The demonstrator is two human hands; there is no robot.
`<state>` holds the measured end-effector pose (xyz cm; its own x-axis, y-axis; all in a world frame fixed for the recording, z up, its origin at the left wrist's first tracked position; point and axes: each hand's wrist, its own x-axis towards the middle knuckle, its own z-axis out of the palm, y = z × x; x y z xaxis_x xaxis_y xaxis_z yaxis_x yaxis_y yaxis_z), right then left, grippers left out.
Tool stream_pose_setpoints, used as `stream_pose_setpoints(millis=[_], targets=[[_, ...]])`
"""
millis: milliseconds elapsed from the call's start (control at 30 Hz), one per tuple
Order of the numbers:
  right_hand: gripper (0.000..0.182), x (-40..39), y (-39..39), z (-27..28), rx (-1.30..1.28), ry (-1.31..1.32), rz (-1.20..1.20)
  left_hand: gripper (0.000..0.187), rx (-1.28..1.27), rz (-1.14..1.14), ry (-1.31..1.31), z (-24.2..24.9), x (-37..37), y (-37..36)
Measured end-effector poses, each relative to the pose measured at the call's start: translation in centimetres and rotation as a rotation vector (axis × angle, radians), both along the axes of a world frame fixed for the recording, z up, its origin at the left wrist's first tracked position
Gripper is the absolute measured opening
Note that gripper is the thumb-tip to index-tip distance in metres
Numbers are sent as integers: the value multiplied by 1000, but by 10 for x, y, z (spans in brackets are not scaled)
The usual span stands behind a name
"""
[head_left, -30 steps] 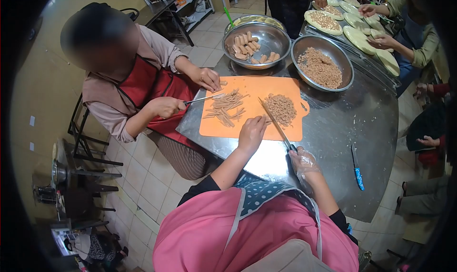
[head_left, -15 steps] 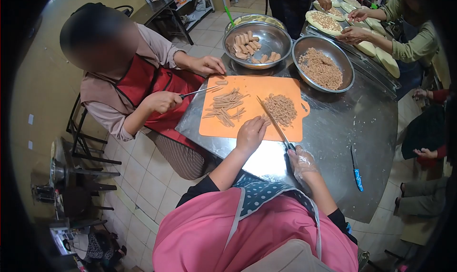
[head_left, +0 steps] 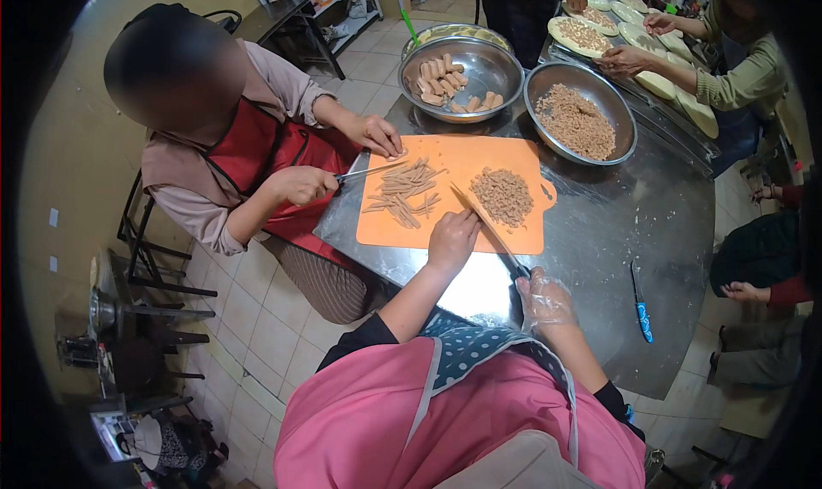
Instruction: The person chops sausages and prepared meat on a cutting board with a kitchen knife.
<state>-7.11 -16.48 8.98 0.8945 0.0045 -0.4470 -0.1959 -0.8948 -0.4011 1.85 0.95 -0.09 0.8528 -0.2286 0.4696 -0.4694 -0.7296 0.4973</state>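
Observation:
My right hand (head_left: pixel 548 299), in a clear plastic glove, grips the dark handle of a long kitchen knife (head_left: pixel 497 228). Its blade slants across the orange cutting board (head_left: pixel 505 241), tip toward the far left. Beside the blade my left hand (head_left: pixel 454 239) rests on the board, bare, fingers bent together over sausage strips that they mostly hide. A pile of diced sausage (head_left: pixel 502 197) lies right of the blade. Left of it are loose sausage strips (head_left: pixel 402 189). Across the board's left edge, a co-worker's hand (head_left: pixel 300 185) holds another knife (head_left: pixel 366 171); their other hand presses a sausage piece.
Behind the board stand a steel bowl (head_left: pixel 492 71) of sausage pieces and another bowl (head_left: pixel 623 142) of diced sausage. A blue-handled knife (head_left: pixel 642 318) lies on the metal table (head_left: pixel 599 258) at right. Other people handle topped dough rounds (head_left: pixel 580 37) at the back right.
My knife's tip has shifted left and slightly away from the diced pile; my left hand has barely moved. The co-worker's knife has moved onto the sausage piece by their fingers.

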Motion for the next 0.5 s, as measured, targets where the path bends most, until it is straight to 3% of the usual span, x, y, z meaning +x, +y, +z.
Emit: stream_pose_setpoints(millis=[233, 500], targets=[[33, -15, 2, -9, -7, -101, 27, 16, 38, 14, 43, -6, 1, 0], [35, 10, 13, -34, 1, -33, 9, 15, -53, 36, -54, -7, 0, -3]])
